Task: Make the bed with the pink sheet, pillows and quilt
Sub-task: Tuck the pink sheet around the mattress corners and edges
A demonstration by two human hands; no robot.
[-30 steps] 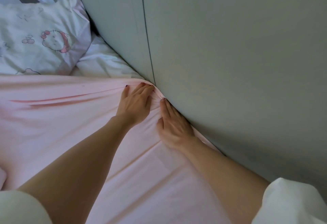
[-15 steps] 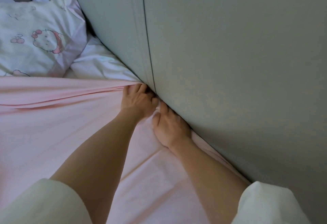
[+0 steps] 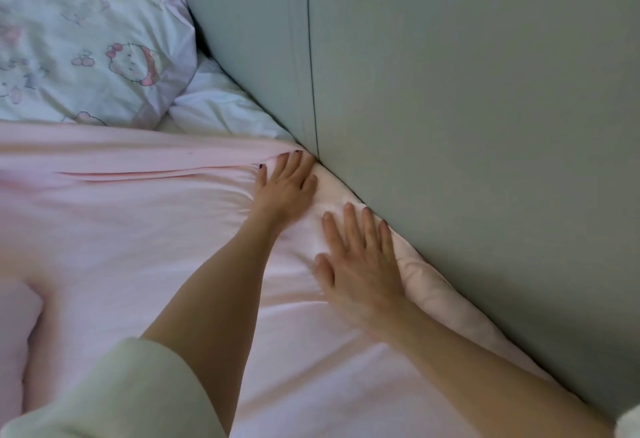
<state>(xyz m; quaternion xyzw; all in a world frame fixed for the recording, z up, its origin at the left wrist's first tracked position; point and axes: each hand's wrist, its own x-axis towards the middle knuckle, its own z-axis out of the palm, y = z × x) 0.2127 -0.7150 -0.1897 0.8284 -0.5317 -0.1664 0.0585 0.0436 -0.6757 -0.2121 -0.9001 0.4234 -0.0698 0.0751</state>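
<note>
The pink sheet [image 3: 145,229] covers the bed across the lower and left part of the view. Its far edge runs along the grey-green padded wall panel [image 3: 467,108], where the fabric bunches into a soft ridge against the panel. Long creases run from the left side of the sheet toward the corner where the sheet's upper edge meets the panel.

The left hand [image 3: 285,188] lies palm down on the sheet at that corner. Its fingers are extended and close together, with the fingertips at the seam between sheet and panel. The fingers pinch nothing; they press flat on the fabric. The nails carry dark polish.

The right hand [image 3: 360,264] lies palm down on the sheet just beside the panel, nearer the camera than the left hand. Its fingers are straight and slightly spread, pointing along the panel. It holds nothing. The hand is slightly blurred.

Both forearms are bare. A pale sleeve [image 3: 114,396] covers the left upper arm at the lower left.

Beyond the sheet's upper edge, a pillow [image 3: 93,60] with a cartoon print and a pink frill lies at the upper left. A plain white pillow [image 3: 221,108] lies beside it, against the panel.
</note>
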